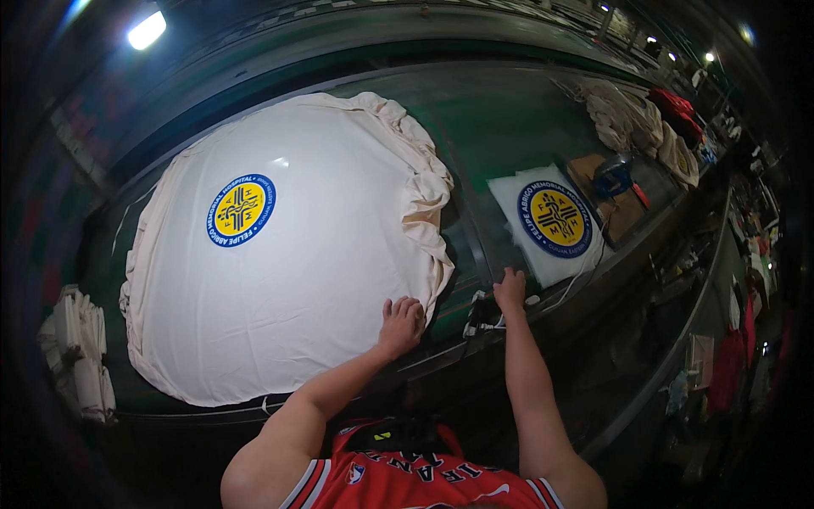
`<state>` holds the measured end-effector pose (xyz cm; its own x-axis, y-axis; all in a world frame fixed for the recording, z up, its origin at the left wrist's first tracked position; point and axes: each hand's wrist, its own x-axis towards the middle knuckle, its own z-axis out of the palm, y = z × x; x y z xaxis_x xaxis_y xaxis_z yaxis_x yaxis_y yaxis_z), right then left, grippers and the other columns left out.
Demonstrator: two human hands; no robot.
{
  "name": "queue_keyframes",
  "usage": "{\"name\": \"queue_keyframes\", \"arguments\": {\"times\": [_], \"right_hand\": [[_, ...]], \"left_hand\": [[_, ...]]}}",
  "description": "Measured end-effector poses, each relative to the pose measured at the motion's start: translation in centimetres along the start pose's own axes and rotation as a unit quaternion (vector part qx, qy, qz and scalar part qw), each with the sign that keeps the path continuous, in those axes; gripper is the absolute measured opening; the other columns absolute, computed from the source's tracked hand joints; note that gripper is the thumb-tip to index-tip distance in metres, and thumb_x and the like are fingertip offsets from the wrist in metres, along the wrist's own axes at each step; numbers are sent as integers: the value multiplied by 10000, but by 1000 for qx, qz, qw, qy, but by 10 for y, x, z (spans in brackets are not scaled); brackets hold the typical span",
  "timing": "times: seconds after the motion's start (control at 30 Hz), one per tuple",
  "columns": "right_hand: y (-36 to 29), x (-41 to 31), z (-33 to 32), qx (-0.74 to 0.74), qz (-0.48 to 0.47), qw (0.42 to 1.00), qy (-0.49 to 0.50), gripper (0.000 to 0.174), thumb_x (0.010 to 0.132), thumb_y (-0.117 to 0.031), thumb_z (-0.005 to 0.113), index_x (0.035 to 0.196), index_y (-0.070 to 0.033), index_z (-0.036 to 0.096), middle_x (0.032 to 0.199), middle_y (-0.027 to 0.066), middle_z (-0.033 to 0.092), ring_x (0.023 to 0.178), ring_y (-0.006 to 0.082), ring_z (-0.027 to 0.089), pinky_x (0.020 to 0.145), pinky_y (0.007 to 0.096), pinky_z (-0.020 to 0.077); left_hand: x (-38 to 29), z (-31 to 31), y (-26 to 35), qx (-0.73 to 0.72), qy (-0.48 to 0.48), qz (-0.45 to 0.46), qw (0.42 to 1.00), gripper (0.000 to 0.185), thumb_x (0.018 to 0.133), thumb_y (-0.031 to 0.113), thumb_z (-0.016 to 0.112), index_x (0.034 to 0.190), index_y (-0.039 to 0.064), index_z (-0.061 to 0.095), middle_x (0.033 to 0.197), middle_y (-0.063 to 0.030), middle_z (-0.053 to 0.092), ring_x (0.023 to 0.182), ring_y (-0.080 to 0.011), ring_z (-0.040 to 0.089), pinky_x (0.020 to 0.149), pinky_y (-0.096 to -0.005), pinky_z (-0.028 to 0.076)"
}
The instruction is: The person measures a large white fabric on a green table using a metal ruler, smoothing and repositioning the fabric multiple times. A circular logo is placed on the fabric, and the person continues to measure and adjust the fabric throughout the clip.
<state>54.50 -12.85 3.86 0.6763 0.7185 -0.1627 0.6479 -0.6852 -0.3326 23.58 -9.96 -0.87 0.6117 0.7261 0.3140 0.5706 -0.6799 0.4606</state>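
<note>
A large white cloth (299, 280) with gathered, ruffled edges lies spread before me on the green tabletop. It bears a round blue and yellow emblem (241, 210) with writing. My left hand (402, 326) rests palm down on the cloth near its right edge, fingers slightly bent and holding nothing that I can see. My right hand (510, 290) is over the table's near side, just left of a stack of translucent sheets (540, 261). The top sheet carries a larger matching emblem (554, 219). Its fingers are curled, and whether they hold anything small cannot be told.
White plugs and cords (481, 327) lie by the table's front edge, close to my right hand. Beyond the sheets sit a brown board (588, 172) and a dark blue object (612, 176). Crumpled beige cloth (620, 118) lies far right; folded white cloth (79, 356) is at left.
</note>
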Motion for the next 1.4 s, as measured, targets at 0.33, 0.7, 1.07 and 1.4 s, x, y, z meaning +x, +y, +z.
{"name": "queue_keyframes", "arguments": {"times": [0.33,0.7,1.07,1.4], "right_hand": [[4,5,-1,-32,-128,991,21,522,882,-156,742,1364,-59,566,1312,226,529,1224,419,538,1049,479,466],[-39,29,20,1,-117,993,12,493,741,-210,869,1125,34,681,1175,239,641,1102,418,623,956,477,508],[-40,83,35,-11,6,999,-41,331,787,-138,748,1032,78,704,1099,288,703,1069,440,676,906,504,537],[-113,123,19,293,-59,952,69,367,867,-98,560,1176,84,638,1001,224,713,669,294,713,604,393,586]], "left_hand": [[-1,-3,-8,-109,-5,-35,993,410,880,279,684,1229,103,562,1305,-77,556,1347,-305,441,1154,-597,214],[-66,-75,-69,-348,40,-252,902,271,920,134,624,1147,-7,665,1052,-168,718,969,-248,701,879,-358,556],[-251,-225,-146,-75,254,-390,882,185,912,61,579,1052,-6,679,962,-163,723,867,-308,709,788,-388,560],[-305,-250,-137,-37,270,-418,867,169,906,63,586,1026,-11,681,965,-176,717,893,-327,704,813,-397,552]]}}
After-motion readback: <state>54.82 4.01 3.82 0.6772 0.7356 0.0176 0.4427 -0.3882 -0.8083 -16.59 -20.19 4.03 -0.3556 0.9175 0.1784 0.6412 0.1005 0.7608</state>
